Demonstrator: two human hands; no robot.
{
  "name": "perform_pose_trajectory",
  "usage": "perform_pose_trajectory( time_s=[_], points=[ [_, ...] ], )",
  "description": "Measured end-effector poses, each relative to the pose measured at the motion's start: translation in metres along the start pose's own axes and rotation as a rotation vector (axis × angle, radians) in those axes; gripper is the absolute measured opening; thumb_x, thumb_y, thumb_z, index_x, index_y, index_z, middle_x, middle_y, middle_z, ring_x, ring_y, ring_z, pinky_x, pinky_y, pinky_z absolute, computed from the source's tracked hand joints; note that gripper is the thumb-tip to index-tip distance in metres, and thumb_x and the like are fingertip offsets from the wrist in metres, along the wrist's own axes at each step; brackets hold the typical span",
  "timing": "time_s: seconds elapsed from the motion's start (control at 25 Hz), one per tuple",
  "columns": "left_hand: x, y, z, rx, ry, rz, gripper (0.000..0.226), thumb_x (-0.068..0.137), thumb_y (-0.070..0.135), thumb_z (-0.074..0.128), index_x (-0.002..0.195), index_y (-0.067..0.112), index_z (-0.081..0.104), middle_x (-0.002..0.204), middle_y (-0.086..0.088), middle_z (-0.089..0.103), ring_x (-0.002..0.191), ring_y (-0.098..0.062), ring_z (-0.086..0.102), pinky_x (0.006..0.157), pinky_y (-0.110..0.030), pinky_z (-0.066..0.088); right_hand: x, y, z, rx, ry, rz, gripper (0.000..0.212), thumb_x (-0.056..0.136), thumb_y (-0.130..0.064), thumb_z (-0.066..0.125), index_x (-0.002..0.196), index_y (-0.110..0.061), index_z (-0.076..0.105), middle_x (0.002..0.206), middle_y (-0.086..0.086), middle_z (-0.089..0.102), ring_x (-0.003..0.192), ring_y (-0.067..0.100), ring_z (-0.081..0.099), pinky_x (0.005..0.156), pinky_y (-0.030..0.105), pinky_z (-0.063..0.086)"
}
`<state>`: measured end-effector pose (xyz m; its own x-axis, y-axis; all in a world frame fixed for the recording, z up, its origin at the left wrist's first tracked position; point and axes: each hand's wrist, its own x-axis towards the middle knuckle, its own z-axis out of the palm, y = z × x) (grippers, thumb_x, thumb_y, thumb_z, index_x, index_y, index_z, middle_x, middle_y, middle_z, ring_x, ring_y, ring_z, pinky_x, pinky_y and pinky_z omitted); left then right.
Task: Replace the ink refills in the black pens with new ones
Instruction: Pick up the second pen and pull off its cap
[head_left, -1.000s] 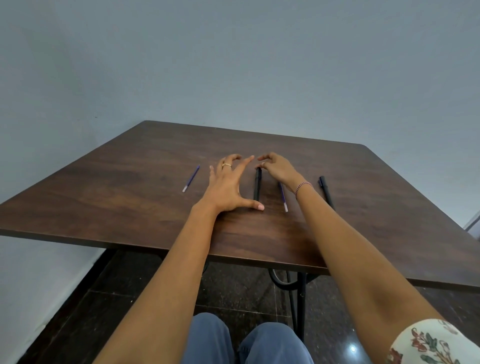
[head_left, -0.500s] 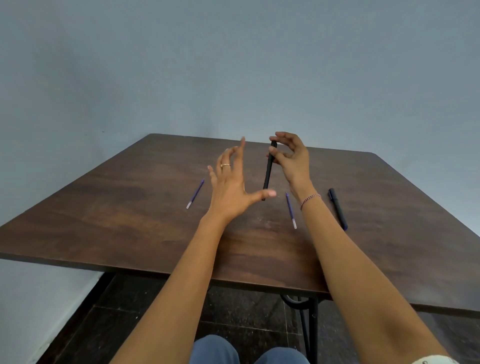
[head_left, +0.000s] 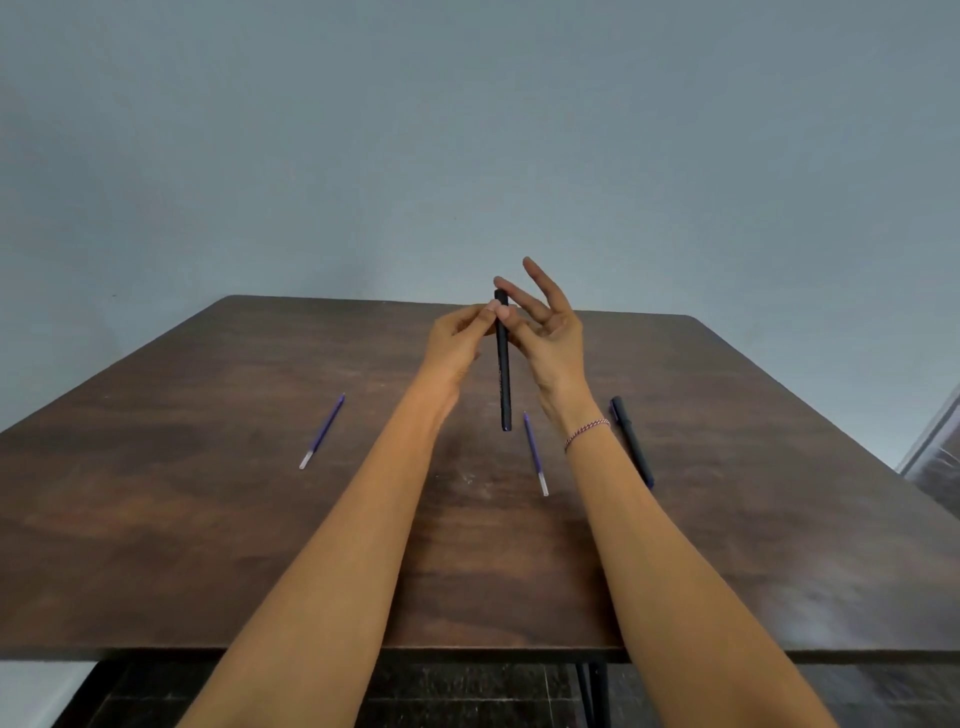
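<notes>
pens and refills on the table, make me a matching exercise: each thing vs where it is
Things: 1 inner refill; 2 upright black pen; 3 outer refill; 4 lying black pen.
Places: a left of the left forearm; b right of the right forearm; c on the table between those forearms; d held up by left hand and right hand.
Pairs: 1-c, 2-d, 3-a, 4-b.

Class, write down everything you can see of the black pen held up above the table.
The black pen is slim, matte and plastic-looking, dark all over. It hangs nearly upright in the air above the wooden table, its lower end free. The left hand and right hand both pinch it near its upper end; the right hand's other fingers spread.
</notes>
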<state>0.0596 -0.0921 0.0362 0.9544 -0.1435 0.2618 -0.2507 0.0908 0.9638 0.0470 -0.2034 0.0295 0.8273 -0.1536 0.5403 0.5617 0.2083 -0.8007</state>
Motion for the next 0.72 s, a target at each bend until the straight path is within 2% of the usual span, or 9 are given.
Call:
perform_pose_trajectory(
  time_s=[0.12,0.24,0.32,0.4,0.48,0.56,0.64,0.72],
  points=[
    [0.003,-0.004,-0.004,-0.155,0.003,0.008,0.009,0.089,0.022,0.061,0.087,0.025,0.069,0.093,0.010,0.068,0.102,-0.008,0.059,0.095,-0.040,0.042,0.000,0.001,0.001,0.016,0.015,0.043,0.059,0.081,-0.002,0.071,0.133,-0.023,0.050,0.109,0.015,0.069,0.109,0.022,0.066,0.096,0.038,0.052],
    [0.005,-0.003,-0.004,-0.205,0.030,0.048,0.011,0.089,0.022,0.061,0.084,0.026,0.070,0.086,0.015,0.071,0.102,-0.010,0.059,0.099,-0.041,0.040,0.001,0.005,0.001,-0.029,0.029,0.071,0.045,0.084,-0.008,0.070,0.123,-0.024,0.055,0.102,0.010,0.070,0.101,0.023,0.068,0.091,0.036,0.054],
    [0.007,-0.002,-0.006,-0.279,0.094,0.068,0.014,0.090,0.022,0.060,0.081,0.026,0.070,0.084,0.017,0.072,0.105,-0.012,0.059,0.100,-0.041,0.039,0.000,0.005,0.002,-0.046,0.017,0.159,0.030,0.089,-0.015,0.065,0.117,-0.016,0.054,0.095,0.009,0.067,0.087,0.020,0.067,0.082,0.034,0.055],
    [0.011,-0.004,-0.010,-0.371,0.156,0.075,0.014,0.091,0.022,0.058,0.081,0.024,0.068,0.084,0.018,0.072,0.103,-0.012,0.060,0.098,-0.040,0.039,-0.003,0.005,0.004,-0.057,-0.063,0.289,0.020,0.095,-0.021,0.055,0.111,-0.008,0.053,0.086,0.010,0.064,0.070,0.016,0.063,0.070,0.029,0.053],
    [0.012,-0.005,-0.016,-0.475,0.181,0.081,0.014,0.094,0.021,0.053,0.086,0.020,0.065,0.086,0.012,0.072,0.096,-0.012,0.063,0.092,-0.038,0.043,-0.008,0.007,0.007,-0.106,-0.206,0.371,0.021,0.100,-0.024,0.046,0.108,-0.006,0.055,0.073,0.007,0.061,0.056,0.013,0.055,0.058,0.022,0.047],
    [0.011,-0.002,-0.017,-0.559,0.164,0.079,0.021,0.099,0.021,0.042,0.091,0.016,0.060,0.086,0.002,0.071,0.086,-0.016,0.069,0.080,-0.034,0.049,-0.010,0.012,0.011,-0.187,-0.299,0.375,0.023,0.102,-0.023,0.040,0.107,-0.006,0.055,0.063,0.001,0.051,0.048,0.008,0.040,0.050,0.019,0.036],
    [0.008,0.001,-0.012,-0.596,0.144,0.051,0.027,0.102,0.025,0.029,0.093,0.015,0.053,0.078,-0.003,0.070,0.076,-0.019,0.070,0.068,-0.029,0.051,-0.011,0.015,0.015,-0.250,-0.308,0.347,0.023,0.103,-0.024,0.037,0.101,-0.010,0.055,0.060,-0.003,0.042,0.047,0.005,0.033,0.047,0.017,0.030],
    [0.005,0.001,-0.005,-0.543,0.145,0.038,0.030,0.103,0.026,0.026,0.094,0.016,0.052,0.070,-0.003,0.063,0.065,-0.017,0.065,0.064,-0.026,0.052,-0.012,0.015,0.019,-0.316,-0.288,0.332,0.021,0.104,-0.026,0.035,0.101,-0.019,0.054,0.060,-0.006,0.038,0.048,0.003,0.032,0.047,0.016,0.029]
  ],
)
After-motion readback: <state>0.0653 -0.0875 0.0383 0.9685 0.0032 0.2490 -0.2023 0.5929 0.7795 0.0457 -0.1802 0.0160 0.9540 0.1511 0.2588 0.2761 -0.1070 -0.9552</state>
